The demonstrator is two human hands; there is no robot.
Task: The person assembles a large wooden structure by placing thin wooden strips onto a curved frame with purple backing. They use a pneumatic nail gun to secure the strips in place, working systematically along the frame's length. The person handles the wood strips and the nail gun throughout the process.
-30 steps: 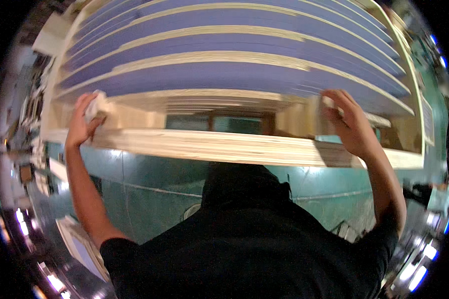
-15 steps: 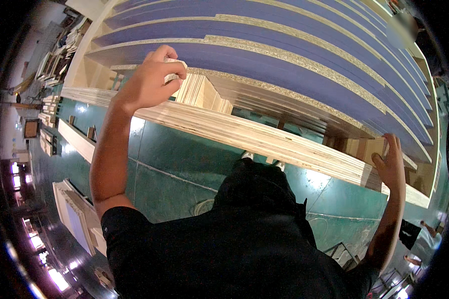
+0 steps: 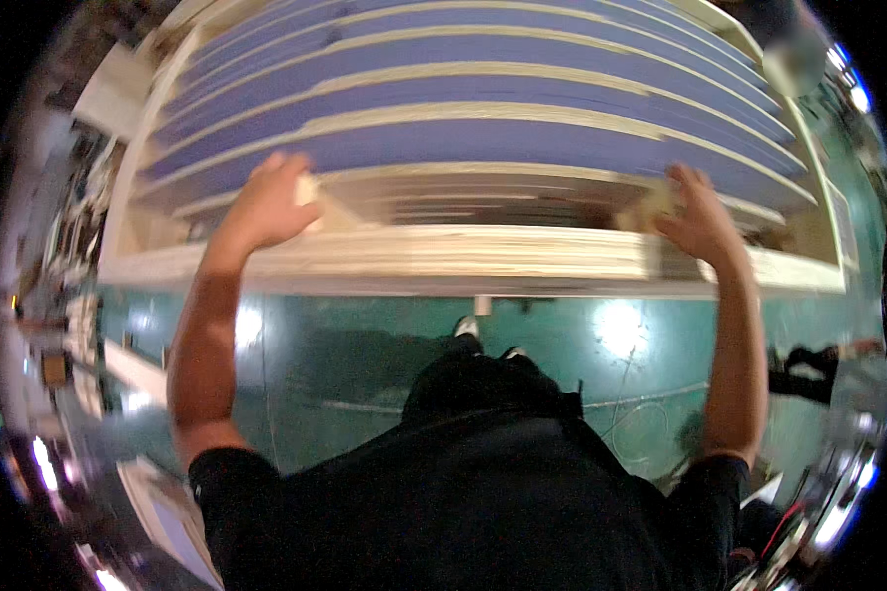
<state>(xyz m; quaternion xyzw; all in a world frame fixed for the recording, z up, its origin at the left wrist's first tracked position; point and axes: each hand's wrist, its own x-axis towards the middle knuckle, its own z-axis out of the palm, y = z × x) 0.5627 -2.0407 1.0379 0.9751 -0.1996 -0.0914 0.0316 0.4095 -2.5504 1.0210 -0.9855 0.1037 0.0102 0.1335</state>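
Left hand (image 3: 264, 205), right hand (image 3: 700, 222): fingers curled (blur, cannot tell pinch); uneven pull could scrape long blue-faced wooden board (image 3: 483, 141).

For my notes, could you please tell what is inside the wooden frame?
Inside the wooden frame are overlapping rows of pale-edged blue panels. What lies deep between them is covered.

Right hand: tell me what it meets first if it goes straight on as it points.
Probably the blue panel face just beyond the right hand; blur and unclear depth hide whether the two touch.
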